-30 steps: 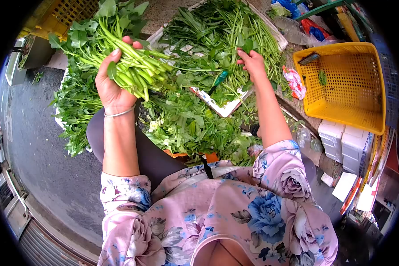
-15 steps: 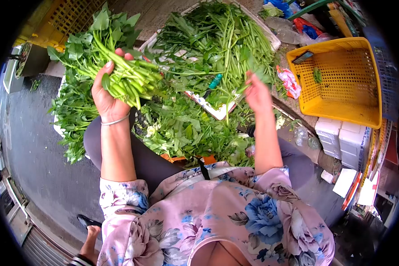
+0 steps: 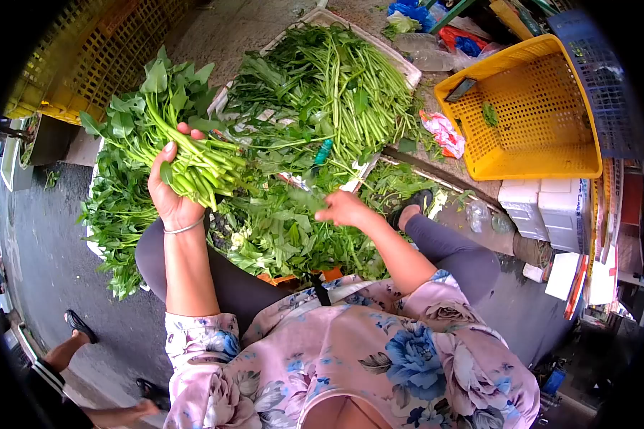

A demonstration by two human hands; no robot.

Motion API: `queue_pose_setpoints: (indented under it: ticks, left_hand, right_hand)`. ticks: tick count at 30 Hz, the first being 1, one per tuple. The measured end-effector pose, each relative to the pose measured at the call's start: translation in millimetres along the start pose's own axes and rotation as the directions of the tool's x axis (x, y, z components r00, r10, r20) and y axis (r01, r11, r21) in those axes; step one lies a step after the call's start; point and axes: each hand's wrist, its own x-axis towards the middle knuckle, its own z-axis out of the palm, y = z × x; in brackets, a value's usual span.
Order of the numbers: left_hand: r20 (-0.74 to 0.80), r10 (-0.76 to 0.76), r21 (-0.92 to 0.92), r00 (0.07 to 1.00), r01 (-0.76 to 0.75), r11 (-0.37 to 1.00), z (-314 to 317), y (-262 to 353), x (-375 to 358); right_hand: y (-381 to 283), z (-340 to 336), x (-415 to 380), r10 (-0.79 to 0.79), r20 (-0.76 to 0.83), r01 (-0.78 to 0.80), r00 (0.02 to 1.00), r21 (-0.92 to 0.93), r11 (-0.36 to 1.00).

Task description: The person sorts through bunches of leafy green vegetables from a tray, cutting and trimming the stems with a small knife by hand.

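Observation:
A thick bunch of water spinach (image 3: 200,168) rests in my left hand (image 3: 172,204), fingers wrapped round the pale green stems, leaves pointing up and left. My right hand (image 3: 347,209) is closed in a pinch over a heap of loose leaves (image 3: 293,243) between my legs. A blurred green leaf (image 3: 306,200) shows at its fingertips. Beyond it, more water spinach stalks (image 3: 365,100) lie on a white tray (image 3: 410,69). A teal-handled object (image 3: 323,151) lies at the near side of those stalks, partly hidden by greens.
Another leafy pile (image 3: 122,200) stands at my left. On the right are a yellow crate (image 3: 590,107) holding a phone-like dark object (image 3: 461,90), a pink-and-white bag (image 3: 444,132) and white foam boxes (image 3: 562,207). Another person's foot (image 3: 82,325) is on the pavement at lower left.
My right hand has moved left and closer to my body, from beside the tray's stalks to above the loose leaves. My left hand keeps its bunch. Another person's legs have come further into view.

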Motion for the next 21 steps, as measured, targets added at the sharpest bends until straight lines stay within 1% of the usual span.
queue_pose_setpoints:
  ticks: [1,3,4,5,6,7,8,9,11,12,14,18,20,21]
  left_hand:
    - [0.002,-0.008,0.009,1.0,0.008,1.0,0,0,1]
    - [0.006,-0.005,0.03,1.0,0.005,1.0,1,-1,1]
    - [0.025,-0.033,0.015,0.999,0.033,0.999,3,0,1]
    - [0.038,-0.06,0.0,0.997,0.06,0.998,3,1,0]
    - [0.035,-0.058,0.0,0.998,0.058,0.998,2,2,1]
    - [-0.005,-0.027,-0.016,1.0,0.027,1.0,0,2,2]
    - [-0.025,-0.026,-0.007,0.999,0.025,1.0,2,1,3]
    - [-0.033,-0.018,0.003,0.999,0.019,1.0,5,0,3]
    - [-0.058,0.005,0.022,0.998,-0.004,1.0,5,2,3]
    - [-0.056,0.004,0.022,0.998,-0.003,1.0,5,2,2]
    - [-0.033,-0.017,-0.001,0.999,0.017,1.0,5,2,3]
    - [0.012,-0.024,-0.008,1.0,0.024,1.0,1,3,1]
    - [-0.034,0.014,0.015,0.999,-0.014,1.0,2,3,1]
    - [-0.035,0.015,0.013,0.999,-0.014,1.0,2,3,1]
  right_hand:
    - [1,-2,3,-0.002,-0.003,0.002,1.0,0.001,1.0]
    - [5,-6,16,-0.197,0.01,0.197,0.98,-0.057,0.979]
    - [-3,-13,12,-0.179,-0.158,0.187,0.971,0.034,0.982]
    - [-12,-31,14,-0.135,-0.108,0.144,0.985,0.08,0.986]
    - [-11,-43,21,-0.154,-0.087,0.168,0.984,0.18,0.969]
    - [-25,-58,6,-0.112,-0.089,0.133,0.99,0.282,0.95]
    - [-27,-65,3,-0.144,-0.144,0.196,0.979,0.47,0.86]
    - [-19,-70,14,-0.21,-0.168,0.268,0.963,0.544,0.795]
    - [-15,-75,19,-0.217,-0.182,0.282,0.959,0.684,0.672]
    - [-13,-77,20,-0.218,-0.18,0.282,0.959,0.682,0.675]
    - [-9,-78,23,-0.264,-0.202,0.322,0.943,0.757,0.569]
    - [-17,-80,16,-0.24,-0.232,0.329,0.943,0.771,0.546]
    - [-24,-85,13,-0.092,-0.283,0.255,0.955,0.623,0.739]
    - [-24,-87,15,-0.091,-0.282,0.254,0.955,0.622,0.74]
